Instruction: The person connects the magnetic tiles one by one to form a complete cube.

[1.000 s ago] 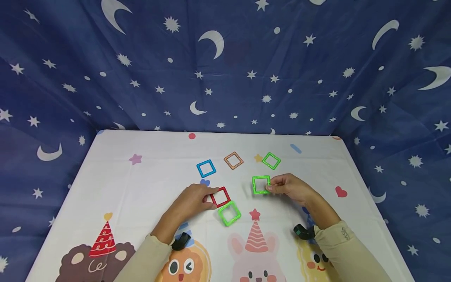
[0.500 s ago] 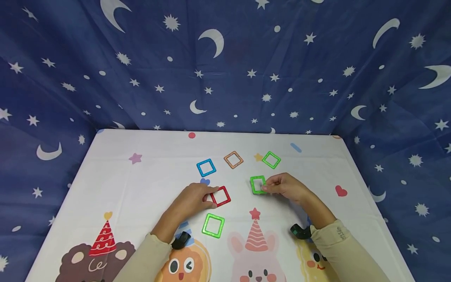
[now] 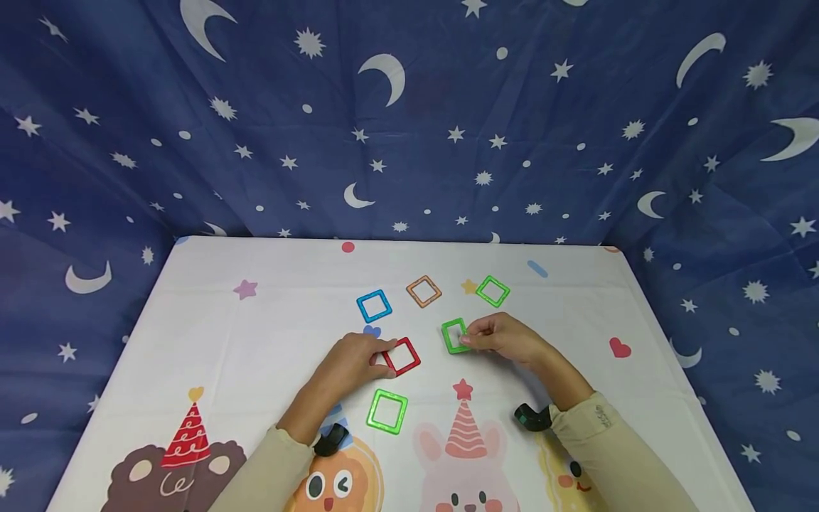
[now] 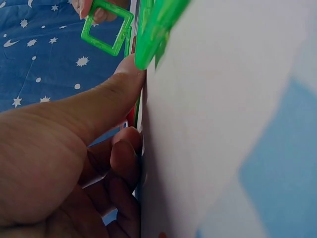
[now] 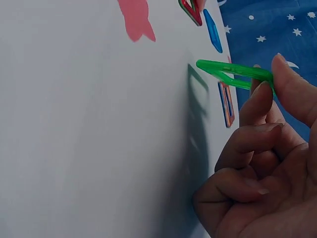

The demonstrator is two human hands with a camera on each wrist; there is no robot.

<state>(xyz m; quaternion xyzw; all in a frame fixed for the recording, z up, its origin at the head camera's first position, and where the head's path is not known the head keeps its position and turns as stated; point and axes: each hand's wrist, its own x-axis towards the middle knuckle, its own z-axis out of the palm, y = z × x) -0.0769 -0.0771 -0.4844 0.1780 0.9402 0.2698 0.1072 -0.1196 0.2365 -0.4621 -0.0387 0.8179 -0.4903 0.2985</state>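
My left hand [image 3: 348, 363] lies low over the table with thumb and fingers at either side of a red square frame tile [image 3: 413, 349], gripping its left part. My right hand [image 3: 505, 340] pinches a green square frame tile [image 3: 445, 340] between thumb and fingers. In the right wrist view this green tile is tilted and raised, its shadow falling on the white cloth. A second green tile [image 3: 402, 417] lies flat, nearer me than the red one. The left wrist view shows this near tile as a blurred green edge [image 4: 153, 39] beside my thumb.
Behind the hands lie a blue square tile [image 3: 380, 316], an orange one [image 3: 432, 299] and another green one [image 3: 503, 299]. A white cloth [image 3: 288, 320] with printed cartoon animals covers the table. A dark blue starry curtain [image 3: 422, 171] stands behind it.
The near green tile has come apart from the red tile, moving left and toward me. My right hand has carried its green tile left, toward the red one. The left hand stays put.
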